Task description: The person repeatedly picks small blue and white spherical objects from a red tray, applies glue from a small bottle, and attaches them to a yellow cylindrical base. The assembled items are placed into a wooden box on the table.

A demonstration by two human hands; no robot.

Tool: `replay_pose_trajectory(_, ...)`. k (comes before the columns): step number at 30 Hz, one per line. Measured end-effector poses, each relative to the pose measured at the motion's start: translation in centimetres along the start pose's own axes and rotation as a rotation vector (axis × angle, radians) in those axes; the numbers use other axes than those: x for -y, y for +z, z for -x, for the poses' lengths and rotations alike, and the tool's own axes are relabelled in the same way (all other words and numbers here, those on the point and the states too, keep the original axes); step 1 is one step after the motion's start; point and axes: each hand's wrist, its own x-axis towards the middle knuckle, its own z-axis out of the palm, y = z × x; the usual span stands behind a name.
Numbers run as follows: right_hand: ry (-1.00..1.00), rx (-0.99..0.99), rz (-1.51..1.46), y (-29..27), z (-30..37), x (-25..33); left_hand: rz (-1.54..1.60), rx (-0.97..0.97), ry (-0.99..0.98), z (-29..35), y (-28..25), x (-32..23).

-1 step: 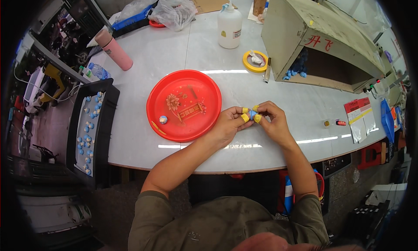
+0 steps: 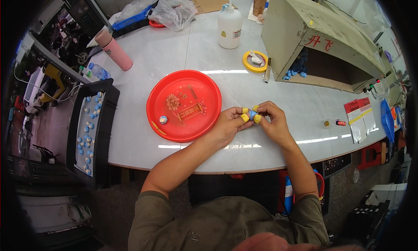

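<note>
A small blue piece (image 2: 252, 115) is pinched between both hands just above the table, right of the red tray. My left hand (image 2: 228, 125) is closed on its left side, while my right hand (image 2: 276, 124) grips it from the right. Yellow wraps cover thumb and fingertips on both hands and hide much of the piece, so its exact kind cannot be made out. In the round red tray (image 2: 187, 133) lies one small blue-and-white figure (image 2: 163, 119), near the left rim.
At the left edge stands a black bin (image 2: 114, 98) with several small blue-and-white pieces. Beyond the tray are a pink flask (image 2: 115, 51), a white bottle (image 2: 229, 29) and a yellow tape roll (image 2: 247, 65). An open-fronted box (image 2: 283, 29) at the right holds blue pieces.
</note>
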Motion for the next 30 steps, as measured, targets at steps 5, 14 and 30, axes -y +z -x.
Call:
replay_pose_trajectory(5, -0.012, -0.008, -0.021, 0.1, -0.1, -0.1, 0.034, -0.017, -0.033, 0.1, 0.3, -0.5)
replay_pose_trajectory(14, -0.009, 0.01, 0.029, 0.2, 0.0, 0.1, 0.001, -0.026, 0.045, -0.1, -0.1, 0.4)
replay_pose_trajectory(30, 0.314, -0.031, -0.193, 1.6, 0.3, -0.3, -0.041, -0.035, -0.078, 0.4, 0.4, -0.5)
